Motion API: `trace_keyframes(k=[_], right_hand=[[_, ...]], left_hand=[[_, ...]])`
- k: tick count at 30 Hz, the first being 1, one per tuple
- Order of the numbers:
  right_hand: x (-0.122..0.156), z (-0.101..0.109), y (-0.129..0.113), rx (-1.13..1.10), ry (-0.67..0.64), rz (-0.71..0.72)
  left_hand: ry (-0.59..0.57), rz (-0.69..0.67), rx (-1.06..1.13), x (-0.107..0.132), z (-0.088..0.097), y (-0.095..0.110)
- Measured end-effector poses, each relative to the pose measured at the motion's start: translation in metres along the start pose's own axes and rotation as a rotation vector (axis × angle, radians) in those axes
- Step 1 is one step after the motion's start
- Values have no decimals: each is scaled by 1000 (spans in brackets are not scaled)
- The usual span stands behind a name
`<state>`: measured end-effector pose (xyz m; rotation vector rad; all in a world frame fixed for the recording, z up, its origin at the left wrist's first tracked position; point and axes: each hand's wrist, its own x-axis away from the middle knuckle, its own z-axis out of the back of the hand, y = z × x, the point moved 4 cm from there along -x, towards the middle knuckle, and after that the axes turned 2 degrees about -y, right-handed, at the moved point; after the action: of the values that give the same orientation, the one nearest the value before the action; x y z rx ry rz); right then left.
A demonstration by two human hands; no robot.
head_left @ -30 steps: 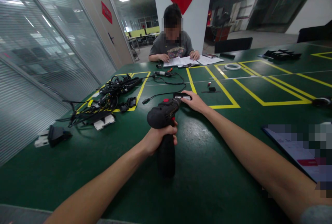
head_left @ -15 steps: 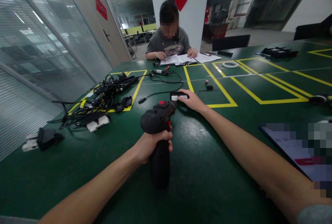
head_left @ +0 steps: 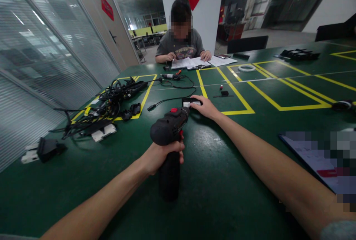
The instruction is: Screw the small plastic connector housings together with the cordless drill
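My left hand [head_left: 164, 155] is wrapped round the grip of a black cordless drill [head_left: 167, 125] with red details. The drill's chuck points away from me, at a small black-and-white block [head_left: 191, 102] on the green table. Whether the bit touches the block cannot be made out. My right hand [head_left: 205, 106] grips the block's right end, thumb and fingers closed round it. A black cable with a plug [head_left: 151, 107] lies just left of the block.
A tangle of black cables [head_left: 119, 95] fills the left side, with a white-and-black part [head_left: 104, 132] before it. Yellow tape [head_left: 236, 113] marks the table. Across it, a person [head_left: 180, 43] sits over papers [head_left: 191, 63]. A clipboard [head_left: 306, 162] lies at right.
The drill's handle base has swung slightly to the left, while its chuck stays at the block. My right hand keeps its hold. The person opposite has shifted a hand slightly.
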<state>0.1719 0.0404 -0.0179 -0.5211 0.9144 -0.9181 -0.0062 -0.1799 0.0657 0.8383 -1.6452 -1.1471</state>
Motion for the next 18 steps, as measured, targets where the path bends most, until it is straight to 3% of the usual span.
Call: trace_keyframes(k=[18], right_hand=[[0,0,2,-8,-2,-5]], left_hand=[[5,52,7,-1,1,-3]])
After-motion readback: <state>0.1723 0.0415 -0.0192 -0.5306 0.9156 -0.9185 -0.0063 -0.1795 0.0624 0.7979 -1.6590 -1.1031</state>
